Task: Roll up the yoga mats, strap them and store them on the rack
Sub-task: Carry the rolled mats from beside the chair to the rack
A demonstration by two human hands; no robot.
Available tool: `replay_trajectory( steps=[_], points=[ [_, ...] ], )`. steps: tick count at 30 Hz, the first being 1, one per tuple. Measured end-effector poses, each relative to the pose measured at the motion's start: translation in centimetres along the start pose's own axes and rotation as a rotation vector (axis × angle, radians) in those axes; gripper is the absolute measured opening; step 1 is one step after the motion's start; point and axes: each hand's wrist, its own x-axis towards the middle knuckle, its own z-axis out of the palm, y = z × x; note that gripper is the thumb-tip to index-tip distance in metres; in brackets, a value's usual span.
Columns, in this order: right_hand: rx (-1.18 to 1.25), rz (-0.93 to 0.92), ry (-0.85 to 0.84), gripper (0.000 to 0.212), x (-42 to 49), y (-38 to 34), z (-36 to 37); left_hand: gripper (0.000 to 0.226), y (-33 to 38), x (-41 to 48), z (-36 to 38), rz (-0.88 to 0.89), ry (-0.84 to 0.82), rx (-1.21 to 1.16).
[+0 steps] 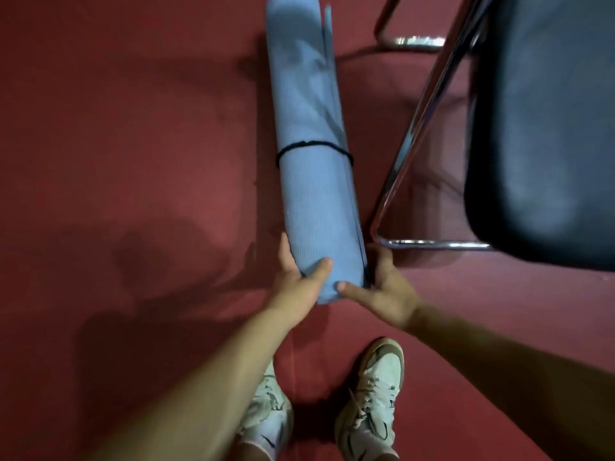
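item inspected: one blue yoga mat (309, 194), rolled into a long cylinder and lying flat on the red carpeted floor (133, 161), its length running away from the person. a single black strap (306, 145) circles it about mid-length. the outer flap runs along the right side and stands slightly off the roll toward the far end, which is unstrapped.

grip: the left hand (301, 277) clasps the near end from the left, thumb over the top and fingers down the side. the right hand (391, 287) clasps the same end from the right, thumb laid on top, fingers against the seam side. both hands hold the mat.

handling assessment: foam of this kind is likely light, soft and springy, with a textured, non-slip face. held by one end only, the roll would probably droop or telescope. a better hold looks to be near the strap, or one hand at each end, with the loose flap pressed in.

surroundings: a chair with a chrome tube frame (422, 121) and dark seat (539, 128) stands just beside the mat on the right. white trainers (372, 394) are planted near the roll's near end. no rack is in view.
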Motion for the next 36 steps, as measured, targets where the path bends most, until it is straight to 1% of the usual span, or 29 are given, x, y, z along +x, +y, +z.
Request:
replay_trajectory(
  steps=[2, 5, 6, 8, 10, 11, 13, 14, 17, 18, 20, 23, 26, 31, 34, 36],
  points=[
    [-0.063, -0.065, -0.056, 0.093, -4.7, -4.4, -1.6, 0.097, 3.1, -4.4, -2.2, 0.028, -0.039, 0.105],
    [-0.290, -0.232, -0.055, 0.110, -11.3, -11.3, -4.3, 0.087, 9.3, -11.4, -6.5, 0.111, -0.136, 0.136],
    [-0.323, -0.286, -0.071, 0.116, -13.1, -13.6, -5.1, 0.091, 11.2, -13.9, -8.1, 0.143, -0.177, 0.136],
    [-0.388, -0.380, -0.097, 0.129, -15.8, -17.3, -6.5, 0.110, 14.2, -18.8, -11.2, 0.231, -0.289, 0.119],
    [-0.492, -0.486, -0.096, 0.141, -17.9, -20.2, -7.1, 0.130, 15.4, -22.0, -13.9, 0.314, -0.382, 0.135],
    [-0.537, -0.537, -0.092, 0.143, -18.5, -21.2, -7.0, 0.137, 15.4, -22.9, -15.2, 0.342, -0.391, 0.173],
    [-0.584, -0.630, -0.054, 0.140, -19.2, -22.6, -6.5, 0.147, 14.8, -24.0, -16.7, 0.411, -0.320, 0.304],
    [-0.586, -0.698, -0.011, 0.135, -19.2, -22.9, -6.1, 0.148, 14.4, -24.4, -17.0, 0.445, -0.270, 0.343],
    [-0.588, -0.881, 0.140, 0.110, -18.7, -23.6, -4.7, 0.144, 13.3, -25.3, -17.0, 0.518, -0.146, 0.379],
    [-0.596, -0.901, 0.158, 0.106, -18.5, -24.0, -4.3, 0.142, 13.1, -25.3, -16.9, 0.538, -0.107, 0.374],
    [-0.572, -0.897, 0.155, 0.107, -18.4, -24.9, -3.6, 0.135, 13.1, -25.4, -17.3, 0.590, -0.027, 0.337],
    [-0.454, -0.889, 0.051, 0.108, -19.2, -26.9, -3.0, 0.126, 14.0, -26.6, -18.4, 0.642, 0.058, 0.263],
    [-0.389, -0.870, -0.055, 0.107, -22.4, -31.0, -2.7, 0.124, 14.7, -30.3, -19.7, 0.658, 0.149, 0.227],
    [-0.480, -0.950, -0.145, 0.095, -30.6, -37.0, -0.6, 0.119, 13.4, -40.0, -21.5, 0.686, 0.312, 0.193],
    [-0.532, -1.003, -0.244, 0.092, -35.9, -39.3, 1.1, 0.112, 12.4, -47.8, -22.2, 0.742, 0.394, 0.088],
    [-0.580, -1.051, -0.322, 0.093, -39.2, -40.5, 2.1, 0.112, 11.6, -53.1, -21.9, 0.750, 0.477, 0.062]
  ],
)
